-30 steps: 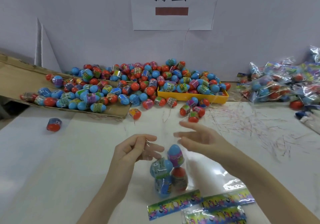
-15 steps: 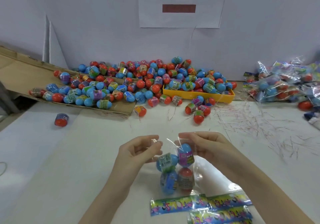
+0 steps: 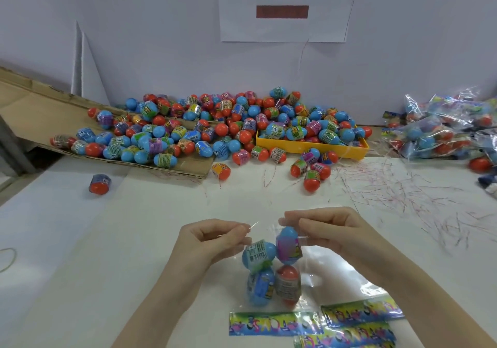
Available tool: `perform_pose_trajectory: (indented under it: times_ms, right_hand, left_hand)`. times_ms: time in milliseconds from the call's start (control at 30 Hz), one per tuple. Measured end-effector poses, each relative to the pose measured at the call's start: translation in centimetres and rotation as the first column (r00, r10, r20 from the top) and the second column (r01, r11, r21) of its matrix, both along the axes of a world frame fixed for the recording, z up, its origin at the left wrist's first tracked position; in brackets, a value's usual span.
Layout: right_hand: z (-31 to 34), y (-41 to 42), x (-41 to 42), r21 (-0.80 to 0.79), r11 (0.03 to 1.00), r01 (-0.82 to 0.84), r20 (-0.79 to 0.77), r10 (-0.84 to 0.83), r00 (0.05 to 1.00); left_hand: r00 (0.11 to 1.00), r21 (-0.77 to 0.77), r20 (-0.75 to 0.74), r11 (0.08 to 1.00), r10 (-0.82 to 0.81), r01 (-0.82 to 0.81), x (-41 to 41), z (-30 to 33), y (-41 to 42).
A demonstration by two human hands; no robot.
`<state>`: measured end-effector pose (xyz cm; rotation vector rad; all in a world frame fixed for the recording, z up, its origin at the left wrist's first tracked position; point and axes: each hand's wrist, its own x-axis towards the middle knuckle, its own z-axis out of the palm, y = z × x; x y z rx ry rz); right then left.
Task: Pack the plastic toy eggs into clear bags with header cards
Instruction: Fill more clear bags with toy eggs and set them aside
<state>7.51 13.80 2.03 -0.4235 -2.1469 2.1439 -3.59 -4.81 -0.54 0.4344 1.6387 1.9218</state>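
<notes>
Head view: left hand [image 3: 212, 242] and right hand [image 3: 326, 229] each pinching mouth of clear bag [image 3: 301, 269], four eggs [image 3: 271, 269] inside, egg pile [image 3: 228, 129] at 12 o'clock on desk [image 3: 80, 253].

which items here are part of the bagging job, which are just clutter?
In the job:
- left hand, right hand, holding the clear bag
- four eggs inside it
- header cards
- egg pile
- yellow tray
- packed bags

Lying about:
- red strips
- cardboard
- wall sign
</notes>
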Motion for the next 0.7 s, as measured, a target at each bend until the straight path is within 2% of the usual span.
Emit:
perform_pose_trajectory:
  times_ms: [133, 400, 700]
  right_hand:
    - [0.2, -0.2, 0.1, 0.107, 0.993, 0.047, 0.027, -0.050, 0.998]
    - [0.5, -0.6, 0.2, 0.100, 0.988, 0.119, -0.026, -0.117, 0.993]
    - [0.8, -0.4, 0.4, 0.146, 0.986, 0.081, -0.060, -0.073, 0.996]
  left_hand:
    - [0.999, -0.027, 0.033, 1.000, 0.008, -0.007, -0.3, -0.1, -0.1]
    - [0.999, -0.012, 0.049, 1.000, 0.004, -0.004, -0.3, 0.0, -0.1]
    - [0.990, -0.124, -0.082, 0.987, -0.115, 0.104, -1.3, 0.4, -1.3]
